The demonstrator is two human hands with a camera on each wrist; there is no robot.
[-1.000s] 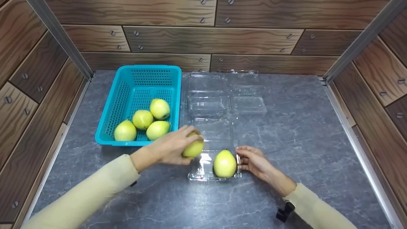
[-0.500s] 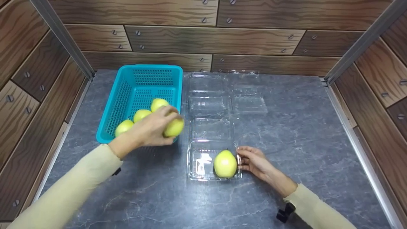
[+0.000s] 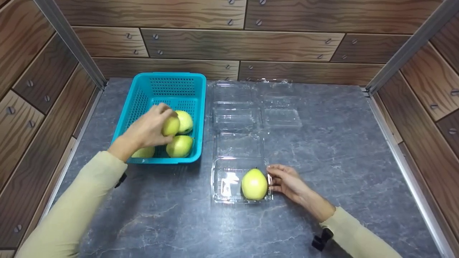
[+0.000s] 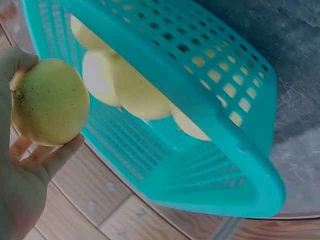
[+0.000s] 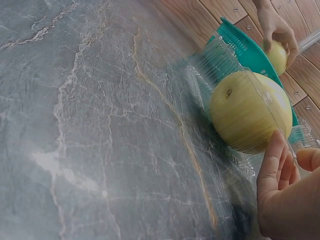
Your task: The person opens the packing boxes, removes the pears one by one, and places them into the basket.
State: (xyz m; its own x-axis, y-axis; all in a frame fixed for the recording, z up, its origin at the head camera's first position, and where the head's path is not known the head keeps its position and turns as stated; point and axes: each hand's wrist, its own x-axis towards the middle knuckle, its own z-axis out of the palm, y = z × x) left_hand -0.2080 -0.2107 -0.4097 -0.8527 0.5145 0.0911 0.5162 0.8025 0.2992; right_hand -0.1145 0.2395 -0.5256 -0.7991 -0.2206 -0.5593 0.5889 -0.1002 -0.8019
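My left hand [image 3: 148,125] grips a yellow-green pear [image 3: 171,126] above the teal basket [image 3: 181,161]. In the left wrist view the speckled skin of the held pear [image 4: 52,102] faces the camera, fingers and thumb around it. Several more pears [image 3: 180,146] lie in the basket, some partly hidden by the hand. An opened clear plastic clamshell box [image 3: 224,191] stands on the grey table, with one pear [image 3: 254,184] upright in its right half. My right hand [image 3: 290,182] pinches that box's right rim between thumb and fingers, as the right wrist view shows.
Behind the opened box lie more clear plastic boxes [image 3: 235,116], with another transparent piece [image 3: 282,118] to their right. Wood-patterned walls [image 3: 240,44] enclose the grey marbled table [image 3: 161,218] at the back and both sides.
My left hand has carried its pear leftward and away from me, from beside the clamshell box to above the basket. The right hand and the pear in the box have stayed put.
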